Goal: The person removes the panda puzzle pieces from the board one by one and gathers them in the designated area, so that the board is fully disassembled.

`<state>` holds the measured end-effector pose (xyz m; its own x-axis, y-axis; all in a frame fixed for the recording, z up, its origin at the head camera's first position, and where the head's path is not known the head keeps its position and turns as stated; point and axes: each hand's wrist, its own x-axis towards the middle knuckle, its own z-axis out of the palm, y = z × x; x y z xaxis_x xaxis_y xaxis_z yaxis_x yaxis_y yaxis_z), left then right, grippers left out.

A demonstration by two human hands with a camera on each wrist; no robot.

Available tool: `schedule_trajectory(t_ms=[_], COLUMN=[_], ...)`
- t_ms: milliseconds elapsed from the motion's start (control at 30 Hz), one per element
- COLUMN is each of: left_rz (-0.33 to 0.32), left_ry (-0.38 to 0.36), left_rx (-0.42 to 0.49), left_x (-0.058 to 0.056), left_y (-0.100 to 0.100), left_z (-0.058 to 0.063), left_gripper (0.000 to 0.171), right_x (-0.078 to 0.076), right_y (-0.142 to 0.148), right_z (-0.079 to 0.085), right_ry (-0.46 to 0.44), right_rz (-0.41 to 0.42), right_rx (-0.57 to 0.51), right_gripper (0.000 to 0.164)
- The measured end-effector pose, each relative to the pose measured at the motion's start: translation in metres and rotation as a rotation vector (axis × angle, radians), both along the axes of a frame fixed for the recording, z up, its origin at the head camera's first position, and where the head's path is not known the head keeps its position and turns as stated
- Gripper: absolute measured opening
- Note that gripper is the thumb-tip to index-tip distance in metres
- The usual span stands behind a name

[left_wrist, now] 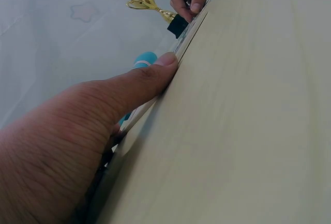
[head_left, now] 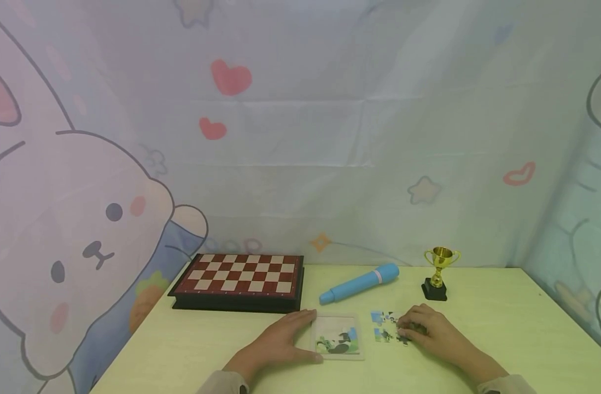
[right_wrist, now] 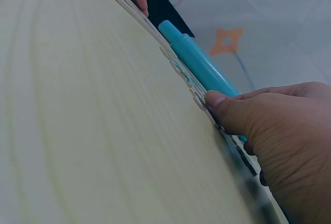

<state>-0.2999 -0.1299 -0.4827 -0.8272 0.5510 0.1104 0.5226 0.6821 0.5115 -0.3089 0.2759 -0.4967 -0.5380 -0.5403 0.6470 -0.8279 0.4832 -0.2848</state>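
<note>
My left hand (head_left: 280, 342) holds the left side of a pale square puzzle frame (head_left: 361, 339), index finger by the upper corner and thumb by the lower. Inside, a partly assembled black, white and green picture (head_left: 337, 343) fills the lower and right part. Just right of the frame lie several loose puzzle pieces (head_left: 378, 317). Over their right side, my right hand (head_left: 435, 331) curls its fingers and pinches a puzzle piece, mostly hidden by the fingertips. In the right wrist view, the thumb (right_wrist: 220, 102) touches the edge of the pieces.
Behind the left hand lies a red-and-white checkered board box (head_left: 241, 276). A blue microphone-shaped stick (head_left: 359, 283) lies behind the frame. The gold trophy (head_left: 438, 268) on a black base stands at the back right. A printed cloth (head_left: 305, 191) hangs behind the pale table (head_left: 526, 317).
</note>
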Motion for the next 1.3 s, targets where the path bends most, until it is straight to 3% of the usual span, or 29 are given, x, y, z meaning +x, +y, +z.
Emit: schedule_trajectory(t_ms=[267,433,867,1300], left_rz=[0.006,0.014,0.017,0.015], left_ry=[-0.016,-0.026,-0.026,-0.004], left_rx=[0.024,0.026,0.017,0.014], left_x=[0.000,0.002,0.001,0.002], left_y=[0.000,0.001,0.000,0.002], left_z=[0.000,-0.001,-0.005,0.001], left_gripper=[0.100,0.100,0.100,0.099], right_x=[0.001,0.003,-0.001,-0.012], right_y=[0.000,-0.006,-0.068,-0.105], right_z=[-0.001,0.000,0.002,0.012], right_ry=[-0.042,-0.028,-0.052,-0.013], right_rz=[-0.011,0.039,0.136,0.087], right_rx=[-0.038,-0.062,0.001,0.095], right_gripper=[0.019,0.023,0.024,0.017])
